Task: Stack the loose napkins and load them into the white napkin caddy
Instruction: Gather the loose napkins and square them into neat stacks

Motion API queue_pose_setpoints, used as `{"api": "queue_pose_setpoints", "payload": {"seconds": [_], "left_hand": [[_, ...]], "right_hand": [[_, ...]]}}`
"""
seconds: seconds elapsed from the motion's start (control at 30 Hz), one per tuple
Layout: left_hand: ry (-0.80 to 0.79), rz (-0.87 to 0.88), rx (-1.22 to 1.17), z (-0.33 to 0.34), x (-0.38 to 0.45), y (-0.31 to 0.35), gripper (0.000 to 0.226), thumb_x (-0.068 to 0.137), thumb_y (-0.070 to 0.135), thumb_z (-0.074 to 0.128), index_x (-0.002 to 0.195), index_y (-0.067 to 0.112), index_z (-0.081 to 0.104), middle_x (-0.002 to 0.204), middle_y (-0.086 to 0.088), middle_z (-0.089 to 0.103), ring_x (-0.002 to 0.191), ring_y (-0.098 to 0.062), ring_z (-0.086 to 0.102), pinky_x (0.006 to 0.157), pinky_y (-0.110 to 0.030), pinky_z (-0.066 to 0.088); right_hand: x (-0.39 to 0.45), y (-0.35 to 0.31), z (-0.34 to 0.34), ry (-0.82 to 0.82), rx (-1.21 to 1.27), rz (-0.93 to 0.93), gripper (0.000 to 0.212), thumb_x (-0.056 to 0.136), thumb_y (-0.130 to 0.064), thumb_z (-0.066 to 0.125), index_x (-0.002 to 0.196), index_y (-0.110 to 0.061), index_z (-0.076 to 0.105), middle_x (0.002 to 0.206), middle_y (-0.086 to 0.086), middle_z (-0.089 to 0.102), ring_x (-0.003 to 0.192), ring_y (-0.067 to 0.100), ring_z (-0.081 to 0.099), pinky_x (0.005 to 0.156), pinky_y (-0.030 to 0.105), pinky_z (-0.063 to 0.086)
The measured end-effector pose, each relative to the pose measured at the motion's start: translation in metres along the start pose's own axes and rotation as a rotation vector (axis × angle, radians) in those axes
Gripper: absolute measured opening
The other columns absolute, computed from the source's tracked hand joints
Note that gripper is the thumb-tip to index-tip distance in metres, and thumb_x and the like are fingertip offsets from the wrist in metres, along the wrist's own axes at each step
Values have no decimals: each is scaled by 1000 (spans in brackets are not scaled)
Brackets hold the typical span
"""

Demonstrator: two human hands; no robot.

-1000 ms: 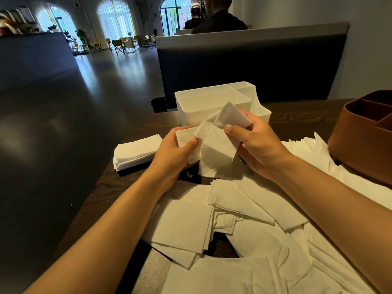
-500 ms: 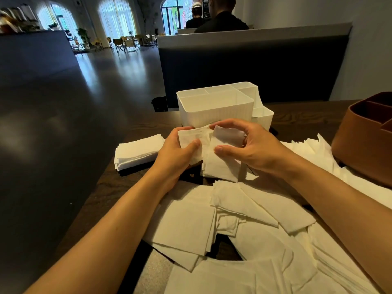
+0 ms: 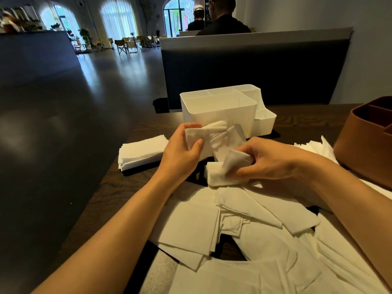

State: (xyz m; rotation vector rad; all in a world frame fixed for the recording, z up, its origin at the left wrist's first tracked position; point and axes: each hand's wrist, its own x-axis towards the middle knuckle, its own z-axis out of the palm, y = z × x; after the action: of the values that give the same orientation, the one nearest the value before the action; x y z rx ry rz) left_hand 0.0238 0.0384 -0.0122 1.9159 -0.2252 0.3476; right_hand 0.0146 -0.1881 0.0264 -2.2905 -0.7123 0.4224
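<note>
Far left of the fingers, a squared-up stack of napkins point(image 3: 142, 152) lies on the dark wooden worktop point(image 3: 110, 187), just beside the left wrist. The left hand point(image 3: 180, 152) holds a small bundle of napkins point(image 3: 209, 137), thumb pressed onto its face and fingers point(image 3: 191, 126) curled behind it, the top edges fanning out. Just beyond those fingers stands the white napkin caddy point(image 3: 220, 114), its compartments showing no napkins. Moving right, the right hand point(image 3: 273, 161) pinches a crumpled napkin point(image 3: 234, 159) between thumb and curled fingers point(image 3: 244, 148), right against the bundle. Under that pinch, a folded napkin point(image 3: 216, 176) rests on the worktop. Nearer than both hands, loose napkins point(image 3: 244, 240) sprawl in an overlapping heap. Far right of the fingers, a brown caddy point(image 3: 364, 143) sits at the edge.
</note>
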Motion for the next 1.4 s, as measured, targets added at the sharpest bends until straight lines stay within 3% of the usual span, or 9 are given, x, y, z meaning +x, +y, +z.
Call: {"api": "queue_pose_setpoints", "payload": {"seconds": [0.1,0.23,0.3,0.43,0.7,0.97,1.17,1.3,1.4], "left_hand": [[-1,1,11,1,0,-2,26,101,24,64,120,36,52,110,16,61,102,-3,62,79,-20,57],[-10,-14,-9,0,0,-2,25,101,25,64,118,38,52,109,21,60,104,-3,62,87,-32,60],[-26,-27,-20,0,0,-1,25,101,26,64,119,39,52,109,22,60,106,-3,61,93,-38,59],[-52,-25,-26,1,0,0,25,101,28,64,117,42,51,109,25,58,105,1,59,96,-36,58],[-104,-19,-110,2,-6,8,31,101,23,64,110,49,49,111,22,60,101,-1,63,71,-15,57],[-118,-23,-216,0,-8,10,35,97,16,69,115,42,55,117,9,62,101,-11,65,66,-15,56],[-45,-41,-189,-2,-6,7,31,98,19,68,121,36,56,120,8,63,106,-11,64,71,-17,59],[-15,-67,-142,-1,-4,4,33,99,18,66,126,33,54,119,9,61,106,-12,63,70,-18,60],[-42,-88,-105,1,-3,2,33,101,17,63,128,33,52,123,5,59,109,-17,63,75,-27,63]], "right_hand": [[0,3,-5,237,173,-26,13,90,-34,70,102,-32,71,98,-5,74,91,13,69,82,27,56],[13,21,-7,568,539,97,12,99,-20,63,109,-18,70,101,7,75,98,28,72,92,47,58],[19,29,-6,626,471,183,20,98,-11,60,108,-24,72,109,7,72,104,30,69,93,51,58],[20,22,-2,678,132,229,30,97,-14,58,123,-29,66,115,-5,59,107,18,58,83,29,51],[22,20,4,468,-130,152,67,94,-25,67,151,-31,33,148,6,46,129,25,50,104,38,44],[23,22,7,432,-350,145,56,95,-36,60,146,-29,38,130,3,44,126,23,40,102,42,44],[19,28,3,534,-460,82,37,89,-36,65,121,-22,53,119,-3,37,120,18,34,93,34,46],[16,26,-3,557,-319,-70,24,84,-22,70,94,-31,50,102,-5,59,96,21,56,73,31,48],[12,21,-3,519,-198,-149,42,80,-11,81,106,-24,51,91,-16,58,84,14,58,70,28,49]]}}
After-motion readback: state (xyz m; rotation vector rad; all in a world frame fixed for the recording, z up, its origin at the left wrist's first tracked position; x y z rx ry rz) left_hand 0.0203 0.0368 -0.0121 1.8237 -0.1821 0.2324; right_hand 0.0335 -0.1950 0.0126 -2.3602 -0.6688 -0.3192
